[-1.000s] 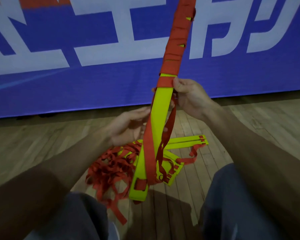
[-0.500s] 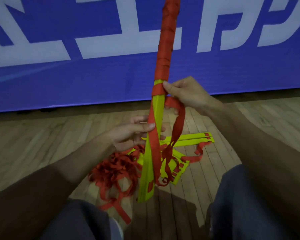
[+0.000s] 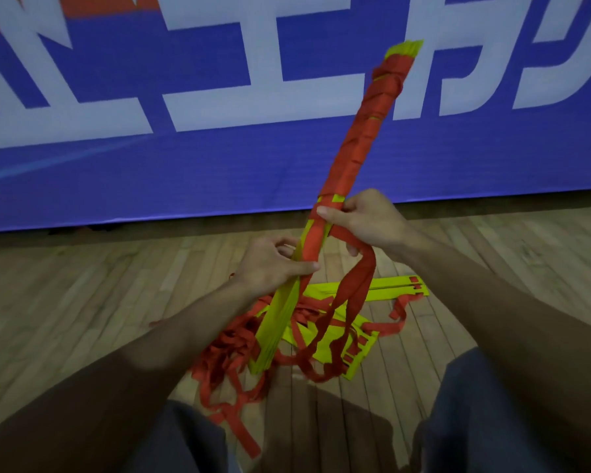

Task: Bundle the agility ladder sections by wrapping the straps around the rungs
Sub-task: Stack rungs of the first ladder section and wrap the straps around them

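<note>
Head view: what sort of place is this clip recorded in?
Probably an indoor sports hall or gym: a wooden strip floor, a long blue banner with large white lettering standing along its edge, and an agility ladder, yellow rungs wrapped in red strap, being bundled.

A: What sort of place is this?
B: A sports hall: pale wooden plank floor from 3 to 9 o'clock, a long blue banner with big white lettering across 12, yellow agility-ladder rungs lying at centre
</note>
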